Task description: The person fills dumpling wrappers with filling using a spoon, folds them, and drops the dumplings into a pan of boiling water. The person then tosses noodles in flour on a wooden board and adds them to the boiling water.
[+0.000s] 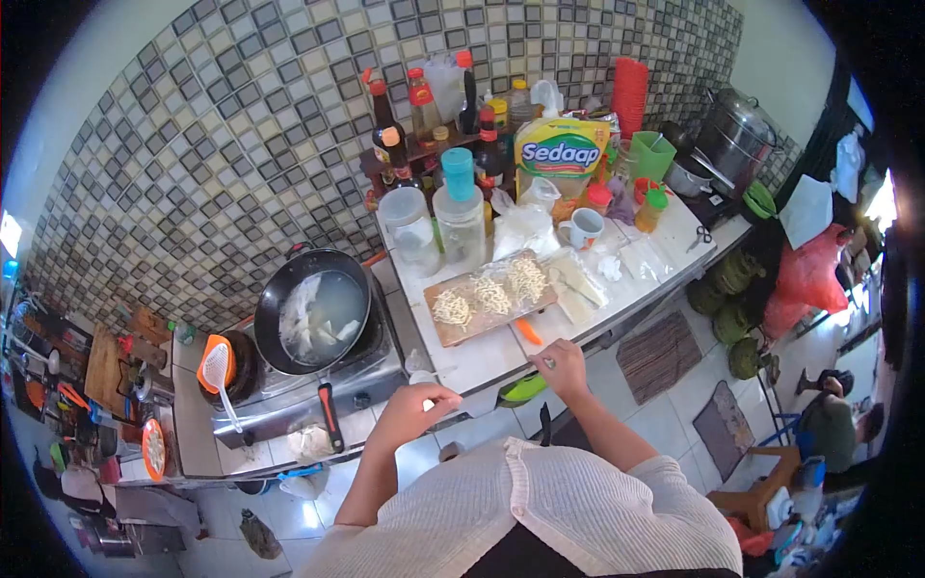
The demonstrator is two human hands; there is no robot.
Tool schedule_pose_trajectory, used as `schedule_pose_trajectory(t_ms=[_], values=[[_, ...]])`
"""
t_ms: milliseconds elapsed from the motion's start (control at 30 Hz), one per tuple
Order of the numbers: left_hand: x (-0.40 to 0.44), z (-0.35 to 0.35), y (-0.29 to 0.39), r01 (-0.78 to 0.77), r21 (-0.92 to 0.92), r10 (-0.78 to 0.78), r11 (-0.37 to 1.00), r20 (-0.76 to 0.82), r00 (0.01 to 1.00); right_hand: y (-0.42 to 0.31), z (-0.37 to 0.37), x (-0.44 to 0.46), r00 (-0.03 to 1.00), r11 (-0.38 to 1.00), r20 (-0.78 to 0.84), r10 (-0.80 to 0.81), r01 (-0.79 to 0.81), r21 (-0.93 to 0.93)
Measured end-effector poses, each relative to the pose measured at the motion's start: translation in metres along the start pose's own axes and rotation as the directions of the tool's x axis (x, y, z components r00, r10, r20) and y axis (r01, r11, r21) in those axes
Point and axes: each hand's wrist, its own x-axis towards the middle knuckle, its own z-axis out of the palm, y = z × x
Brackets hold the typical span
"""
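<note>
My left hand [416,414] is closed in front of the counter edge, with a small white piece [428,405] between thumb and fingers. To its right, my right hand [561,368] has its fingers curled together near the counter's front; what they hold, if anything, is hidden. Just beyond it lies an orange object [527,331], perhaps a handle. A wooden board [464,332] behind the hands carries three small heaps of pale shredded food [491,295]. Left of the hands, a black wok [268,332] with cloudy liquid and white pieces sits on the stove.
An orange bowl [207,358] with a white slotted spoon [220,366] rests on the left burner. Clear jars [461,226], a Sedaap pouch [557,154], bottles and a mug [584,228] stand behind the board. Scissors [701,237] lie at right. Another person [836,424] is at far right.
</note>
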Motion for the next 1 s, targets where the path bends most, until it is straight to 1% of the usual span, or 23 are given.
schedule_pose_trajectory(t_ms=[33,67,133,167,200,267,300,333,400,433,467,500,533,567,600,633,667,733,767,833,867,933,1000], values=[[0.010,0.017,-0.003,-0.012,-0.052,0.006,0.999,-0.112,0.994,0.010,-0.013,0.001,0.999,1.000,-0.043,-0.028,0.028,0.010],[0.020,0.029,-0.007,-0.012,-0.053,0.006,0.999,-0.114,0.993,0.012,-0.026,0.004,0.999,0.999,-0.042,-0.030,0.031,0.010],[0.037,0.052,-0.016,0.087,-0.063,-0.099,0.994,-0.233,0.967,0.017,-0.046,0.007,0.960,0.955,-0.234,0.155,-0.085,0.283],[0.047,0.063,-0.026,0.117,-0.138,-0.150,0.984,-0.255,0.955,0.036,-0.048,0.005,0.947,0.972,-0.311,0.083,-0.008,0.235],[0.058,0.076,-0.043,0.118,-0.140,-0.151,0.983,-0.256,0.955,0.047,-0.057,0.004,0.948,0.972,-0.308,0.082,-0.008,0.234],[0.079,0.101,-0.078,0.174,-0.038,-0.171,0.984,-0.474,0.864,0.066,-0.077,0.003,0.971,0.979,-0.207,0.122,-0.083,0.188],[0.087,0.109,-0.083,0.199,0.033,-0.153,0.979,-0.527,0.836,0.081,-0.080,0.005,0.973,0.986,-0.203,0.109,-0.080,0.146],[0.091,0.116,-0.088,0.202,0.028,-0.157,0.979,-0.530,0.833,0.094,-0.082,0.006,0.975,0.987,-0.198,0.104,-0.076,0.145],[0.097,0.123,-0.087,0.153,0.174,-0.008,0.973,-0.633,0.774,0.112,-0.089,0.014,0.946,0.969,-0.227,0.231,-0.202,0.141],[0.099,0.124,-0.087,0.131,0.214,0.040,0.968,-0.647,0.761,0.123,-0.091,0.019,0.949,0.971,-0.221,0.223,-0.196,0.138],[0.099,0.125,-0.087,0.135,0.207,0.035,0.969,-0.654,0.756,0.136,-0.091,0.027,0.935,0.952,-0.214,0.282,-0.246,0.181],[0.099,0.126,-0.089,0.085,0.251,0.105,0.964,-0.656,0.748,0.148,-0.090,0.035,0.917,0.929,-0.206,0.341,-0.294,0.225],[0.101,0.127,-0.089,0.035,0.297,0.177,0.954,-0.654,0.736,0.159,-0.089,0.044,0.920,0.931,-0.205,0.334,-0.288,0.224],[0.101,0.129,-0.089,0.036,0.298,0.178,0.954,-0.658,0.731,0.164,-0.089,0.055,0.914,0.935,-0.246,0.321,-0.265,0.237],[0.099,0.131,-0.089,0.032,0.391,0.243,0.920,-0.634,0.734,0.169,-0.088,0.063,0.905,0.937,-0.287,0.312,-0.243,0.252],[0.098,0.132,-0.090,0.030,0.481,0.305,0.876,-0.601,0.739,0.173,-0.085,0.071,0.909,0.960,-0.351,0.227,-0.148,0.238],[0.099,0.131,-0.088,0.032,0.483,0.304,0.875,-0.601,0.739,0.172,-0.084,0.079,0.909,0.959,-0.350,0.228,-0.148,0.241],[0.100,0.132,-0.084,0.035,0.448,0.287,0.893,-0.628,0.723,0.172,-0.083,0.092,0.944,0.976,-0.276,0.183,-0.139,0.169],[0.099,0.131,-0.084,0.038,0.449,0.286,0.893,-0.629,0.722,0.175,-0.081,0.097,0.944,0.976,-0.274,0.182,-0.138,0.171],[0.099,0.131,-0.083,0.079,0.421,0.225,0.904,-0.623,0.749,0.181,-0.077,0.108,0.939,0.992,-0.324,-0.114,0.089,-0.092],[0.100,0.132,-0.082,0.081,0.422,0.226,0.903,-0.627,0.746,0.187,-0.074,0.112,0.938,0.992,-0.324,-0.118,0.094,-0.090],[0.102,0.132,-0.082,0.080,0.434,0.250,0.898,-0.650,0.718,0.196,-0.066,0.115,0.948,0.976,-0.274,-0.165,0.117,-0.181],[0.102,0.132,-0.088,0.093,0.446,0.250,0.890,-0.648,0.720,0.189,-0.069,0.115,0.946,0.971,-0.263,-0.189,0.140,-0.195]])
